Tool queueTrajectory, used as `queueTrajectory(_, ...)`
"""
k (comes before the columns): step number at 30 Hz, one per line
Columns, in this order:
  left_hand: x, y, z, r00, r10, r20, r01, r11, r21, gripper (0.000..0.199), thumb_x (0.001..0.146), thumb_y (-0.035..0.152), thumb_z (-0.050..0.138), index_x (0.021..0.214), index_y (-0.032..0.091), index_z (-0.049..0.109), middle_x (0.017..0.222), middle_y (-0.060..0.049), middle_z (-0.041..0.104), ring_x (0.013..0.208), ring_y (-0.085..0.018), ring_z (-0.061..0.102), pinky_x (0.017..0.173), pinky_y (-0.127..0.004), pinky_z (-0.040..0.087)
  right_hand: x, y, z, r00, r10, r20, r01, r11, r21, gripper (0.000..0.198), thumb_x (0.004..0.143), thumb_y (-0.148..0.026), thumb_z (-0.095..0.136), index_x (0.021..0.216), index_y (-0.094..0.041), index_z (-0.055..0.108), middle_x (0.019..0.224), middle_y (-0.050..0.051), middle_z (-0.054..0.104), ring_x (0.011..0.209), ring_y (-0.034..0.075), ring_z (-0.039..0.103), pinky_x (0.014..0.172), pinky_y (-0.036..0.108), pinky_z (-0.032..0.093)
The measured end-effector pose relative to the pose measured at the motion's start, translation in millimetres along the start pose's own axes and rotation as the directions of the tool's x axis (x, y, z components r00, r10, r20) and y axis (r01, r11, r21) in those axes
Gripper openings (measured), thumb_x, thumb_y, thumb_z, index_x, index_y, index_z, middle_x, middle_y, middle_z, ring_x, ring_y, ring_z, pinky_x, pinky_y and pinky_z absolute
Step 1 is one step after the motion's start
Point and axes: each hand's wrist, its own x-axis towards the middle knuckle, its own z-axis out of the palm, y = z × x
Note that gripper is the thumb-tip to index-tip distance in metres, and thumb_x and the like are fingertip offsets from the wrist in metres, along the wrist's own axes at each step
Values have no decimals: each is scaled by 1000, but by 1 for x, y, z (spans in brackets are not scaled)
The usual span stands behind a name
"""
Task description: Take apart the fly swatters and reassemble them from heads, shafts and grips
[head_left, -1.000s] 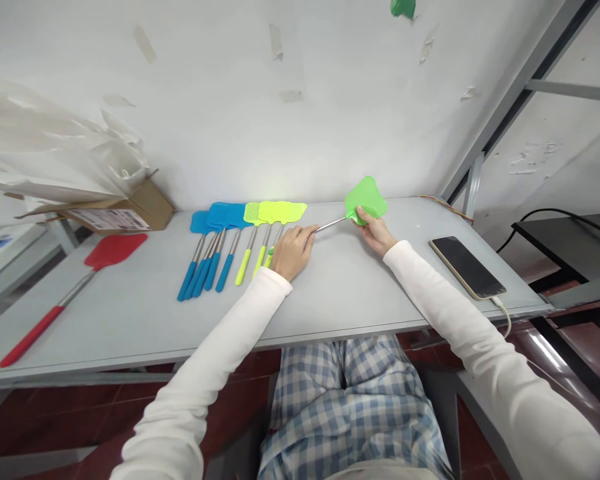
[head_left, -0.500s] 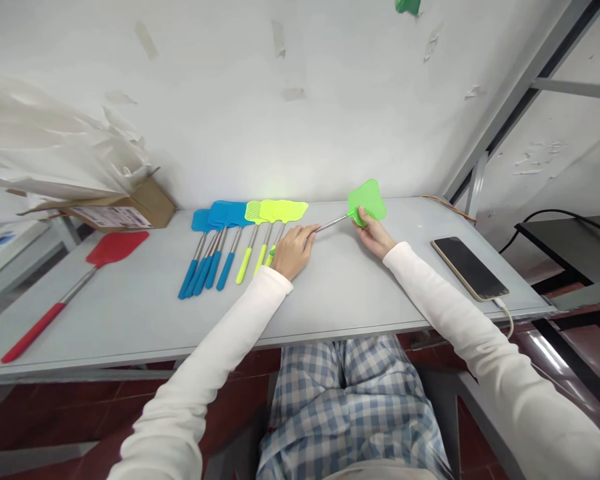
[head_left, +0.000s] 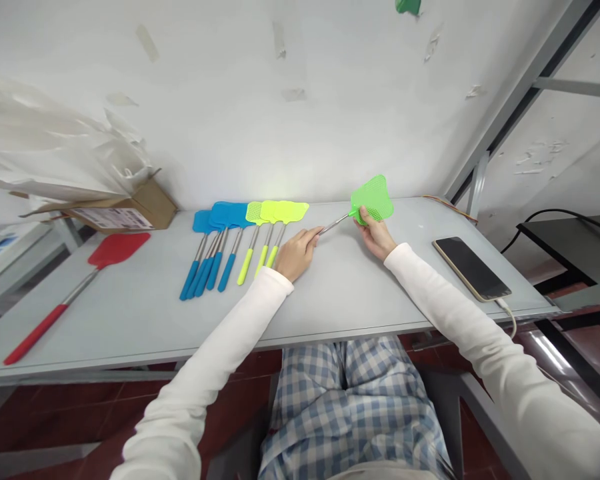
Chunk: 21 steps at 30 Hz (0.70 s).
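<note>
While both hands (head_left: 337,240) grip it, the green swatter (head_left: 371,199) spans between them.

Row of swatters (head_left: 240,233) on table (head_left: 130,313), box (head_left: 125,212) left behind; phone (head_left: 471,268) far right

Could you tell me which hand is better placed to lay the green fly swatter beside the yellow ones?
Left, probably: the left hand grips the green fly swatter handle next to the yellow fly swatters.
</note>
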Motion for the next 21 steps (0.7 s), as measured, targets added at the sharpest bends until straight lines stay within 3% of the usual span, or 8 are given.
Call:
queueTrajectory(8, 0, 4, -1, 1000, 2, 31, -1, 1000, -22, 41, 100, 29, 35, 132, 20, 61, 92, -7, 68, 89, -19, 64, 83, -30, 49, 3, -8, -3, 996, -48, 68, 49, 999, -3, 32, 61, -38, 86, 85, -28, 68, 98, -6, 73, 100, 12, 66, 90, 27, 56)
queueTrajectory(14, -1, 8, -3, 993, -113, 41, 114, 993, -10, 37, 95, 45, 51, 121, 24, 66, 109, -6, 71, 94, -20, 66, 77, -29, 49, 1, -5, -5, 998, -49, 48, 53, 997, -63, 42, 51, -38, 90, 83, -25, 67, 95, -3, 73, 92, 13, 66, 82, 27, 57)
queueTrajectory(21, -1, 9, 0, 991, -131, -1, 131, 991, -19, 32, 96, 37, 49, 118, 25, 68, 114, -6, 73, 102, -22, 67, 82, -31, 50, 1, 1, -6, 998, -8, 55, 9, 1000, -25, 36, 57, -38, 88, 83, -27, 66, 98, -5, 73, 99, 13, 66, 90, 27, 57)
